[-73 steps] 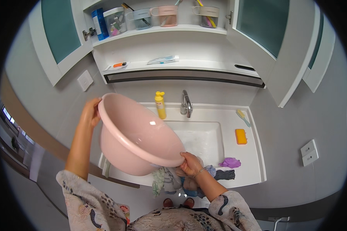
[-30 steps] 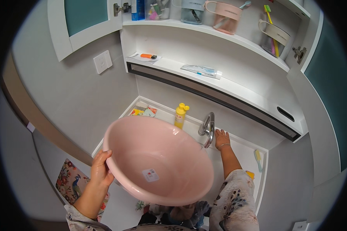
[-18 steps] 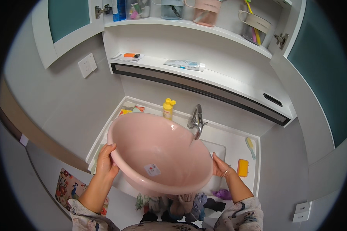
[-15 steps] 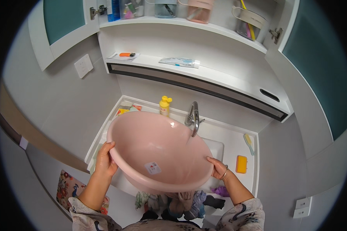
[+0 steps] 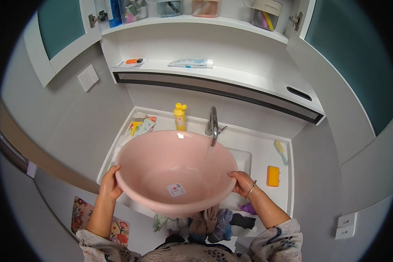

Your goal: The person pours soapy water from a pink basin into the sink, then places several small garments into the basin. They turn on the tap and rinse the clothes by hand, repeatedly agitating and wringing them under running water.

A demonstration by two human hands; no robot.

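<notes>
A large pink plastic basin (image 5: 153, 168) hangs over the white sink (image 5: 247, 159), held by its rim from both sides. My left hand (image 5: 111, 185) is closed on the left rim, with the thumb on top. Opposite it, my right hand (image 5: 242, 182), with a bracelet at the wrist, grips the right rim. The chrome faucet (image 5: 212, 124) reaches over the basin's far edge, and a faint clear stream seems to fall from its spout into the basin. A white sticker (image 5: 176, 190) shows inside the basin. Fingers under the rim are hidden.
Behind the basin stands a yellow bottle (image 5: 180, 117). A yellow-orange soap block (image 5: 273, 176) and a brush (image 5: 280, 153) lie on the right counter. Wet-looking clothes (image 5: 205, 222) hang at the front edge. Above, a shelf holds a toothpaste tube (image 5: 191, 63); open cabinet doors flank it.
Still in both hands, the basin has gone from tilted down toward the right to nearly level. Its far rim now sits lower, showing more of the yellow bottle and the packets behind it.
</notes>
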